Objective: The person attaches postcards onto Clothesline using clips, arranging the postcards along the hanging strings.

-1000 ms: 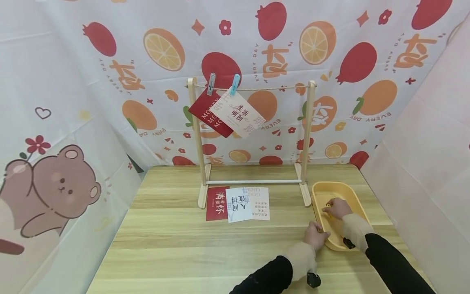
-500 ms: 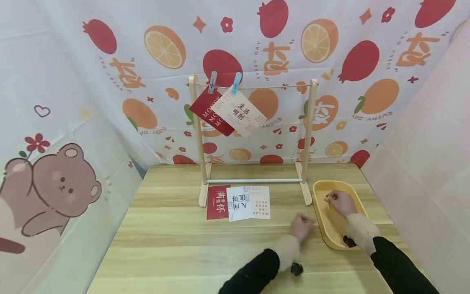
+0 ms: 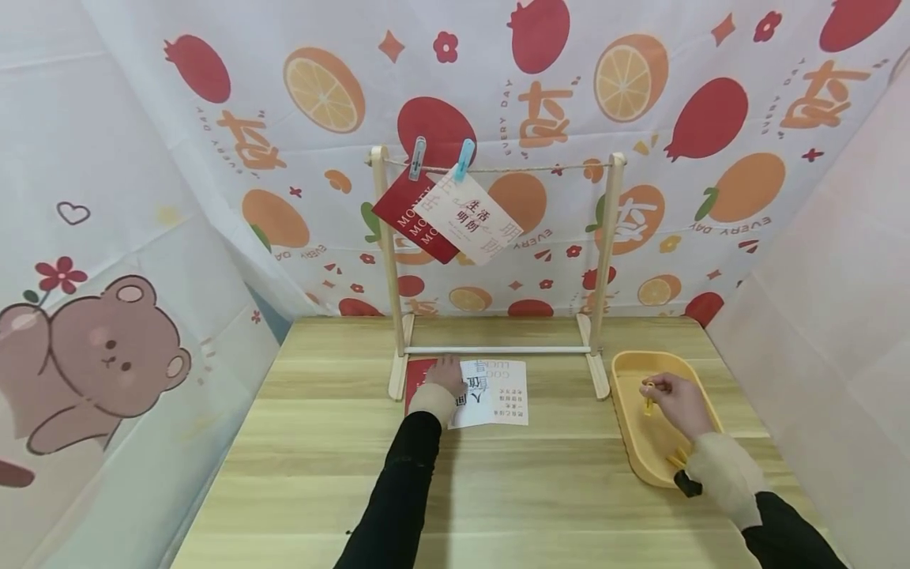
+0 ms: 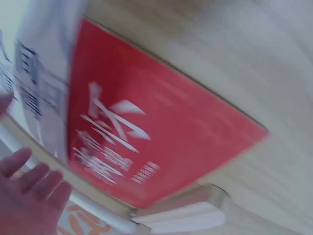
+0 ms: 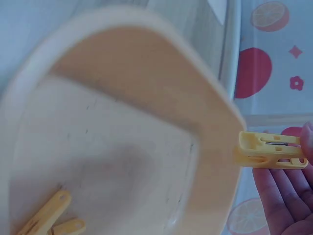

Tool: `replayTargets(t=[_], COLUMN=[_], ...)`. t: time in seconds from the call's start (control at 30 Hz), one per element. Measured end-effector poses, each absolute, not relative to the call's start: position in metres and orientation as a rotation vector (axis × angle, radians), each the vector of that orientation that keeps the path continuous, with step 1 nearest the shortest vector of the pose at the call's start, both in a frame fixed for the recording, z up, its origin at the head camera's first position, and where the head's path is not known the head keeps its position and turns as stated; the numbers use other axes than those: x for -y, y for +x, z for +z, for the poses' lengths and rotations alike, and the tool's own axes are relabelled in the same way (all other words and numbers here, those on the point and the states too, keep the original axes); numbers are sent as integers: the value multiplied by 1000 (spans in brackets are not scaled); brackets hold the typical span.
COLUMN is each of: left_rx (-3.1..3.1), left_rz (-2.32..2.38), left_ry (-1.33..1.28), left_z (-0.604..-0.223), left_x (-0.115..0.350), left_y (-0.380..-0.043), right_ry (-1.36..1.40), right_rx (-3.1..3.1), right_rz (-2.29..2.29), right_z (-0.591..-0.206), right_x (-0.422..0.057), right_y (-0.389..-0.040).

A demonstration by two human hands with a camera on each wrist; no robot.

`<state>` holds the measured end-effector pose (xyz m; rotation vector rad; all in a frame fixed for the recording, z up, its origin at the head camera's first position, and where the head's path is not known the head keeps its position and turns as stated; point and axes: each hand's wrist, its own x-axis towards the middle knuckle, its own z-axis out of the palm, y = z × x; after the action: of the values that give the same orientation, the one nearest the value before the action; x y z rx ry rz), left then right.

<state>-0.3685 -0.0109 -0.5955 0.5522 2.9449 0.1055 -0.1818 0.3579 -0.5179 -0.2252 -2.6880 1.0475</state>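
Observation:
My left hand (image 3: 445, 374) reaches over the cards at the rack's foot, its fingers loosely extended. Beneath it lie a red card (image 3: 415, 374) and pale printed cards (image 3: 498, 399), partly covered by the hand. The left wrist view has the red card (image 4: 161, 117) close up, with the fingers (image 4: 36, 178) off to one side. Between thumb and fingers, my right hand (image 3: 684, 405) pinches a yellow clothespin (image 5: 271, 151) above the yellow tray (image 3: 627, 454). Other yellow clothespins (image 5: 46, 215) lie on the tray's floor.
A wooden rack (image 3: 604, 269) with a string stands at the table's back. A grey clothespin (image 3: 417, 160) and a blue one (image 3: 464, 160) hold a red card (image 3: 407, 204) and a cream card (image 3: 472, 217) on the string. Printed cloth (image 3: 341, 261) hangs behind.
My left hand has left the tray's near side and moved left to the cards. The right hand has lifted slightly, still pinching the yellow clothespin.

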Motion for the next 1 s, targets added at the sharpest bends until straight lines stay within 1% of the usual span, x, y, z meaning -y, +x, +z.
replayTargets(t=[0.2,0.37,0.6,0.73,0.87,1.0], left_rx=[-2900,-2922,-2862,-2968,-2997,-2765], left_rz=[36,42,67,97,306,674], left_ry=[664,742,711,809,913,1006], left_z=[-586,-584,-583,-575,-546,-492], left_x=[20,16,13,12,11,16], left_y=[-356,-358,-360,-360,-362,-360], right_ry=[-216,-228,-218,-229,-251,-243], right_rx=[2672,2672,2652,2658,2675,2662], right_rz=[1085,1124,1130,1127,1121,1171], right_z=[-512,-510,-510,-511,-509,-502], right_x=[-344,-340,-338,-339,-341,-343], right_y=[-183,-185,-186,-184,-181,-184])
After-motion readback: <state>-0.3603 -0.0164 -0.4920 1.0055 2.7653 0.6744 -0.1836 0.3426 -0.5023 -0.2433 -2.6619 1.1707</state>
